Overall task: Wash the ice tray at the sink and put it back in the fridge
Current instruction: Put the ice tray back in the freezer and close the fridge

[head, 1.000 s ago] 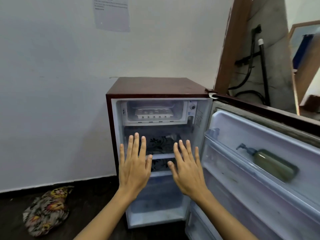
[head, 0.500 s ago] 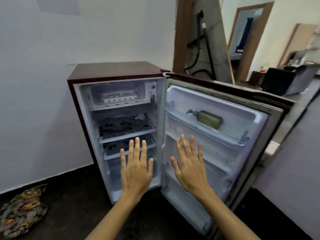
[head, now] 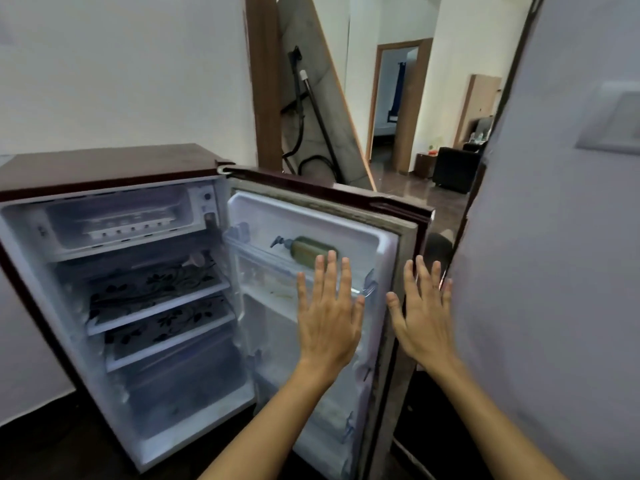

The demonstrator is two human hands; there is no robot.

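A small maroon fridge (head: 104,168) stands open at the left. The white ice tray (head: 128,226) lies in its top freezer compartment. The fridge door (head: 346,202) swings out to the right. My left hand (head: 327,313) is held up flat with fingers spread, in front of the door's inner shelves. My right hand (head: 424,317) is also flat and spread, beside the door's outer edge. Both hands hold nothing and are well right of the tray.
A green pump bottle (head: 304,247) lies in the door's upper shelf. Patterned shelves (head: 152,289) fill the fridge body. A white wall (head: 554,271) stands close on the right. Behind the door, a hallway with a dark sofa (head: 453,168) opens up.
My view has swung right, so the fridge slid left in frame. Both hands stay flat and spread, now in front of the door instead of the fridge shelves.
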